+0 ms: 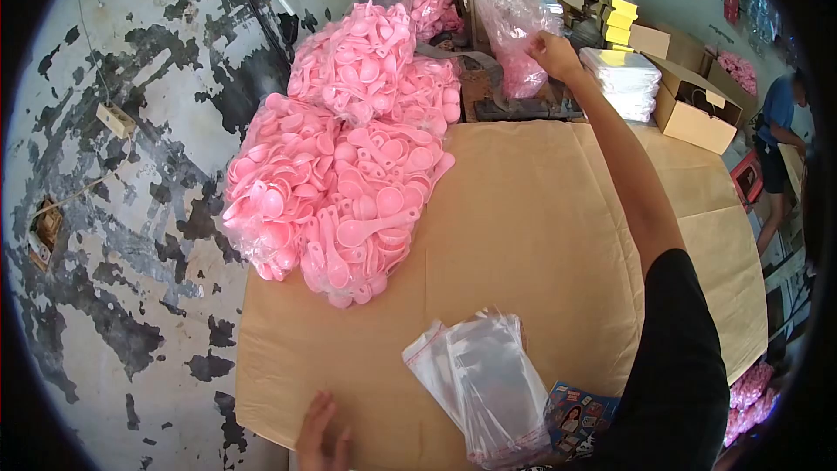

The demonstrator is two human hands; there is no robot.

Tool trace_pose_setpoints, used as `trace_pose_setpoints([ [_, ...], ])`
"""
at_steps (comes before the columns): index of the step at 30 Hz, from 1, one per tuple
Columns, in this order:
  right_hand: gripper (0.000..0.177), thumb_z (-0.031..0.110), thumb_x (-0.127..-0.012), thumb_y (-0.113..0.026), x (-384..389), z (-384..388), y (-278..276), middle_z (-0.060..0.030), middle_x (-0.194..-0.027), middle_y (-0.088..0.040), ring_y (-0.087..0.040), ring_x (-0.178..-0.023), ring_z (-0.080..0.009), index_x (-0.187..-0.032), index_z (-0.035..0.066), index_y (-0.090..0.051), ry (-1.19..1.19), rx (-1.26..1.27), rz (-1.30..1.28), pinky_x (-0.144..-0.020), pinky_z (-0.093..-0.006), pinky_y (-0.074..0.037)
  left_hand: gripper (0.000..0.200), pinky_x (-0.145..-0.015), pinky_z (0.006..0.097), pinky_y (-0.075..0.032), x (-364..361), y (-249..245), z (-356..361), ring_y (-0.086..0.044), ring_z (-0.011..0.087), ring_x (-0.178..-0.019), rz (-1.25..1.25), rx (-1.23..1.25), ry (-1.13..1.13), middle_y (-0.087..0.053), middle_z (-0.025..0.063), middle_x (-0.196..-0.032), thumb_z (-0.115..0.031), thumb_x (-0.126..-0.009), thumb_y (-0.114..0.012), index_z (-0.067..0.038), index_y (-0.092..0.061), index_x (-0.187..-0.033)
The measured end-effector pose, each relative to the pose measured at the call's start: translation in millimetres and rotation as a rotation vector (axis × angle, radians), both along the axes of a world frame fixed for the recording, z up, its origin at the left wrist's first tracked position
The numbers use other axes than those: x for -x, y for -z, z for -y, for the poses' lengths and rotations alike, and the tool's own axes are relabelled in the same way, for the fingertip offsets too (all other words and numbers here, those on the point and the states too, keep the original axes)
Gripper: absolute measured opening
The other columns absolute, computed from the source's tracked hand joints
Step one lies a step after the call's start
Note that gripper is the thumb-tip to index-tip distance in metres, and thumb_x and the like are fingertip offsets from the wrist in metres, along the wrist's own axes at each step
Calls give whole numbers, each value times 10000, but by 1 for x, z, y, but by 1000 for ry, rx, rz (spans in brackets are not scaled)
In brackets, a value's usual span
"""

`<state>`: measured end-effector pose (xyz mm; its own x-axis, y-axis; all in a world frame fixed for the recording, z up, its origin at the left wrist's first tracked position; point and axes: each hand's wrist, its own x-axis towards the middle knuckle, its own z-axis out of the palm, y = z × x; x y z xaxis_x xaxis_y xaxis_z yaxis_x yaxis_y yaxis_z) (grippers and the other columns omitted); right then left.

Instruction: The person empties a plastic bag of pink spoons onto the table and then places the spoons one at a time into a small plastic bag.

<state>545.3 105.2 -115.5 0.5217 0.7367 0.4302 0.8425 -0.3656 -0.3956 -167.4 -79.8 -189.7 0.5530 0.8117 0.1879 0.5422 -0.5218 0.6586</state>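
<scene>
My right hand (555,56) reaches to the back of the table, fingers closed on the edge of a clear plastic bag (514,30) with pink things low inside it. That bag hangs in front of a cream-coloured machine frame. Near the front edge, my left hand (321,434) is slightly blurred, its fingers apart and nothing in it. To its right lies a stack of clear plastic sleeves (497,388), partly over a blue printed card (577,417). Several clear bags of pink plastic scoops (357,201) are heaped at the left, away from both hands.
Brown paper (523,235) covers the table. At the back right are a stack of white packs (621,83), yellow boxes (617,22) and an open cardboard box (693,109). A peeling wall (157,166) borders the left. Another person (779,131) stands at the far right.
</scene>
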Motion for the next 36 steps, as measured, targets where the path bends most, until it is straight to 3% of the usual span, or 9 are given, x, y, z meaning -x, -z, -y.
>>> trace_pose_setpoints([
  [4, 564, 347, -868, -685, -15, -34, 28, -237, -1286, -593, -591, -1161, -374, -1303, 28, -524, 10, -272, 165, -993, -418, -462, 411, -1108, 494, -352, -16, 30, 16, -504, 391, -1290, -92, -307, -40, -570, 219, -1347, -101, -951, -580, -2, -528, -1346],
  [7, 543, 328, -853, -689, -13, -46, 31, -241, -1351, -538, -532, -1233, -392, -1319, 101, -529, -76, -451, 232, -1033, -456, -443, 356, -1071, 493, -396, -15, 35, 16, -539, 404, -1244, 37, -261, -162, -602, 228, -1292, -130, -943, -600, 22, -583, -1264],
  [11, 571, 334, -853, -699, 12, -40, 30, -240, -1312, -537, -516, -1205, -466, -1319, 57, -518, 118, -350, 322, -1024, -502, -439, 298, -1050, 500, -416, -14, 41, 14, -571, 416, -1195, 79, -263, -176, -640, 227, -1217, -117, -945, -586, 25, -622, -1205],
  [19, 498, 315, -873, -676, -3, -49, 51, -215, -1308, -551, -551, -1170, -436, -1276, 47, -557, -94, -265, 265, -1017, -460, -448, 273, -1047, 499, -423, -16, 36, 11, -588, 413, -1160, 86, -271, -149, -654, 217, -1174, -75, -929, -575, 20, -633, -1179],
  [20, 487, 314, -877, -672, 5, -40, 47, -216, -1315, -549, -550, -1176, -426, -1266, 43, -565, -123, -250, 255, -1022, -452, -445, 273, -1047, 499, -423, -14, 36, 12, -587, 411, -1162, 74, -266, -147, -653, 217, -1177, -77, -928, -579, 16, -633, -1179],
  [24, 197, 184, -896, -576, 69, 27, 30, -218, -731, -645, -667, -753, -398, -933, 16, -672, -248, -132, 247, -696, -454, -528, 336, -1033, 479, -432, -8, 39, 10, -578, 396, -1185, 35, -251, -125, -640, 202, -1211, -78, -867, -637, -31, -631, -1200],
  [26, 164, 197, -874, -579, 130, 92, 30, -199, -696, -638, -641, -685, -404, -865, 48, -648, -367, -82, 250, -654, -478, -507, 448, -993, 428, -461, -9, 33, 6, -595, 380, -1165, 11, -291, -93, -641, 184, -1211, 20, -757, -684, -15, -611, -1199],
  [30, 110, 183, -884, -588, 187, 210, 67, -146, -632, -616, -626, -572, -326, -915, 90, -637, -395, 248, 177, -561, -440, -486, 362, -920, 454, -483, -5, 16, -26, -598, 382, -1064, 21, -217, -84, -642, 179, -1163, -40, -820, -711, -33, -623, -1171],
  [36, 83, 156, -874, -628, 188, 300, 98, -136, -601, -598, -614, -536, -290, -897, 78, -645, -190, -4, -91, -538, -395, -474, 208, -682, 478, -459, -153, -95, -179, -609, 411, -774, 229, -701, 131, -598, 233, -797, -167, -933, -618, 26, -587, -860],
])
